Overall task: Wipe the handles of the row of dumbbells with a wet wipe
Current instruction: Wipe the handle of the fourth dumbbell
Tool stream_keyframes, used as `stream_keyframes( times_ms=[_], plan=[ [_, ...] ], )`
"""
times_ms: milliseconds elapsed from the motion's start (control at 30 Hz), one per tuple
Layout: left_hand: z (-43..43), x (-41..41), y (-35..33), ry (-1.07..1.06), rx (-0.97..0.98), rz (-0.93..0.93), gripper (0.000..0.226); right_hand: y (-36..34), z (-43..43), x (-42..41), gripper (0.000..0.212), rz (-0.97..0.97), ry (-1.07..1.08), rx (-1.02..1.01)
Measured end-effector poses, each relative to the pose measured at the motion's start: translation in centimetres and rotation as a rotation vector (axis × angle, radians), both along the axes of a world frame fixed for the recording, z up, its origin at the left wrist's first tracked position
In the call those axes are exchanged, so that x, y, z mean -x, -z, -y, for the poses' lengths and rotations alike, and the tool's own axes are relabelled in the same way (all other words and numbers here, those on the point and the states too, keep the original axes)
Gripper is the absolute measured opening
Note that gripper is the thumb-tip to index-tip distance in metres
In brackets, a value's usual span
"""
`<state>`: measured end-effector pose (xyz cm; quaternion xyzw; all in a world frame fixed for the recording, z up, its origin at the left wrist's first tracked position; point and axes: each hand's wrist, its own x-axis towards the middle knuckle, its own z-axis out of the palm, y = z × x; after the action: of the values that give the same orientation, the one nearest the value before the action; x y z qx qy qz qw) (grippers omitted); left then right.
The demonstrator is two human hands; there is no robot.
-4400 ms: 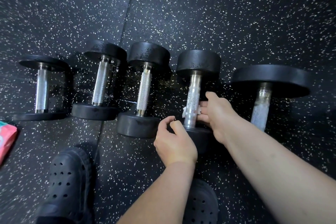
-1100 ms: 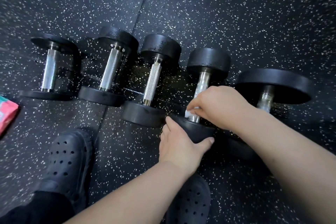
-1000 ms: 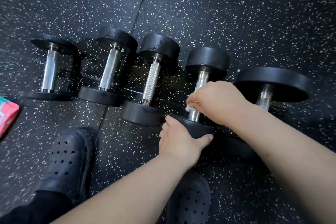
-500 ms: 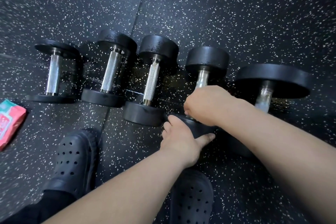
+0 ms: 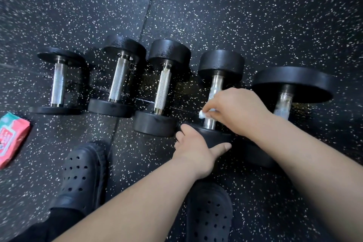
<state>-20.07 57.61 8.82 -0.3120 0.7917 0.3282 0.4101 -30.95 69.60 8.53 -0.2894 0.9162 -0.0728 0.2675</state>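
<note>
Five dumbbells [image 5: 169,53] lay in a row on the floor [image 5: 255,15]; one handle was being wiped.

Head view: the right hand [image 5: 235,110] pinched the wet wipe [image 5: 202,114] against the lower handle [image 5: 216,86] of the fourth dumbbell [image 5: 221,63]. The left hand [image 5: 194,147] gripped its near head [image 5: 214,137], steadying it. The far-right handle [image 5: 283,102] looked smeared wet and the three left handles [image 5: 118,82] looked dry, so wiping was judged part done. Next move: finish this handle, then shift both hands one dumbbell left.
</note>
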Motion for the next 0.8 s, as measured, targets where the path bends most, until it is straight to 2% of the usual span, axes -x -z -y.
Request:
stream_keyframes(
  times_ms=[200, 333, 533, 633, 700, 800],
  plan=[
    [0.4, 0.1, -0.3, 0.020, -0.020, 0.013, 0.099, 0.8, -1.0, -2.5, 0.004, 0.005, 0.143, 0.140],
    [0.5, 0.2, -0.4, 0.040, -0.011, 0.016, 0.099, 1.3, -1.9, -2.9, 0.019, 0.068, 0.307, 0.124],
    [0.4, 0.2, -0.3, 0.037, -0.016, 0.013, 0.099, 1.8, -1.4, -2.0, 0.020, 0.398, 0.693, 0.190],
    [0.4, 0.2, -0.2, 0.029, -0.020, 0.009, 0.101, 2.1, -0.7, -1.5, 0.014, 0.662, 1.026, 0.379],
    [0.4, 0.1, -0.2, 0.020, -0.025, 0.008, 0.100, 2.1, -0.1, -1.3, 0.015, 0.832, 1.175, 0.509],
    [0.4, 0.1, -0.1, 0.011, -0.027, 0.007, 0.100, 2.4, 0.7, -0.9, 0.033, 1.055, 1.366, 0.631]
  ],
)
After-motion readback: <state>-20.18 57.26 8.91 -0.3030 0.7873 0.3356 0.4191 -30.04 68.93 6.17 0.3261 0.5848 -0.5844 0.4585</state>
